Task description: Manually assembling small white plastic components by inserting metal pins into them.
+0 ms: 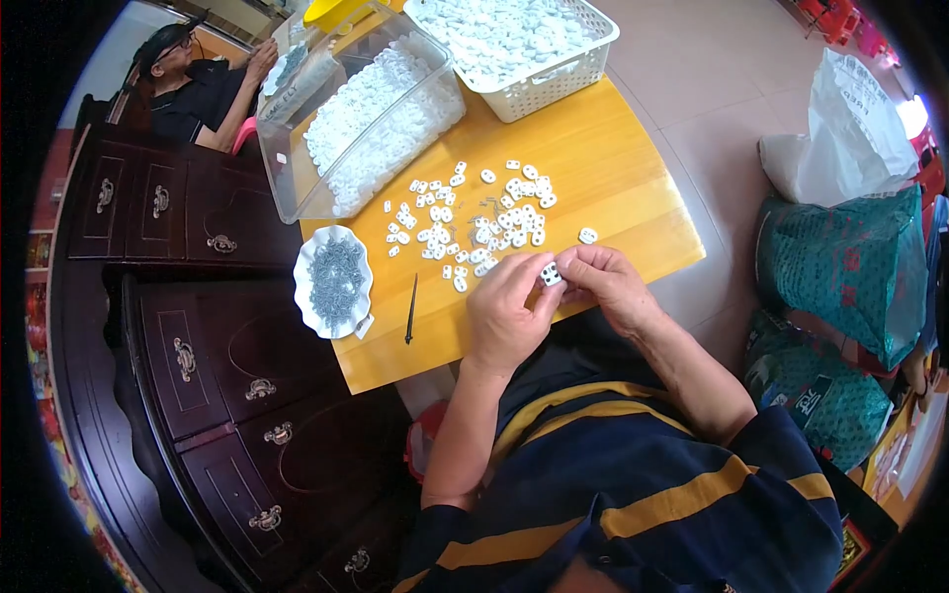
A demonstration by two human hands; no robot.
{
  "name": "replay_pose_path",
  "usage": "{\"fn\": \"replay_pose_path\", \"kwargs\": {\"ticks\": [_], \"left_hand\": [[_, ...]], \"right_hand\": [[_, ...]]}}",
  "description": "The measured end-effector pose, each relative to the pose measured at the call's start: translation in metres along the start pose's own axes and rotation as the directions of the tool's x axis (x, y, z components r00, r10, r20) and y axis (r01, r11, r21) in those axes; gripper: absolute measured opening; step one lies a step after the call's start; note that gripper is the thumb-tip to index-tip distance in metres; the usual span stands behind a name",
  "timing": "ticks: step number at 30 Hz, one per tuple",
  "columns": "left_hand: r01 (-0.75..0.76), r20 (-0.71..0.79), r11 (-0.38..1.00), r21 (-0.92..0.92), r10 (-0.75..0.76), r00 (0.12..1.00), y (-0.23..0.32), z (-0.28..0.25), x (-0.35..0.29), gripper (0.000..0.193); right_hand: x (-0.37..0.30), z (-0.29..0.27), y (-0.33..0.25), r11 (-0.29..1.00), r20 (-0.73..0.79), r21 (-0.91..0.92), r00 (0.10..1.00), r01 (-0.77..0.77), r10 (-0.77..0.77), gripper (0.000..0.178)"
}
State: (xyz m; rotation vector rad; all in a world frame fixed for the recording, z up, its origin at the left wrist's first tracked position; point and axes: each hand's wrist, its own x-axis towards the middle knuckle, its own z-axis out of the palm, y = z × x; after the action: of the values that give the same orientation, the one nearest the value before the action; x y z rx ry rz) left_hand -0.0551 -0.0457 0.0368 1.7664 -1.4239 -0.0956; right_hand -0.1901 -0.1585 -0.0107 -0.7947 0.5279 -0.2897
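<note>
Pinches white block [551, 274] with left hand [502, 308] and right hand [615, 287], likely for steadiness; has dish [302, 282] at nine o'clock.

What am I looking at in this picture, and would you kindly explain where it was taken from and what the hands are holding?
There is no machine: these are a person's own bare hands, seen from above by a wide fisheye camera worn on the head, which bends straight edges. The left hand holds a small white piece with dark spots in its fingers; the fingers of the right hand are right beside it. On the wooden table lie scattered white pieces, a thin dark stick-like item and a wavy-rimmed white dish of small greyish bits. Behind stand a clear bin and a white basket, both holding many white pieces.
</note>
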Motion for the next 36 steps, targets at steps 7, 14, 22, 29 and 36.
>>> {"fn": "replay_pose_path", "kwargs": {"ticks": [7,14,22,29,36], "left_hand": [[0.032,0.013,0.999,-0.019,-0.032,0.999,0.0,-0.001,-0.003,0.032],[0.025,0.005,1.0,-0.014,-0.025,1.0,0.0,0.0,-0.004,0.03],[0.017,0.022,1.0,0.002,-0.018,1.0,-0.001,0.0,-0.007,0.027],[0.058,-0.033,0.997,-0.044,-0.06,0.998,0.001,0.003,-0.014,0.026],[0.155,0.027,0.975,-0.158,-0.153,0.988,-0.007,-0.002,-0.023,0.026]], "right_hand": [[0.0,-0.001,0.008,0.996,-0.017,-0.055,0.997,0.069,-0.07,0.021],[0.0,-0.001,0.016,0.99,-0.041,-0.068,0.991,0.124,-0.127,0.02],[-0.003,0.004,0.019,0.987,-0.093,-0.088,0.986,0.132,-0.14,0.019],[-0.004,0.003,0.015,0.976,-0.068,-0.162,0.985,0.146,-0.159,0.018],[-0.009,-0.001,-0.012,0.91,-0.038,-0.396,0.988,0.124,-0.151,0.015]]}}
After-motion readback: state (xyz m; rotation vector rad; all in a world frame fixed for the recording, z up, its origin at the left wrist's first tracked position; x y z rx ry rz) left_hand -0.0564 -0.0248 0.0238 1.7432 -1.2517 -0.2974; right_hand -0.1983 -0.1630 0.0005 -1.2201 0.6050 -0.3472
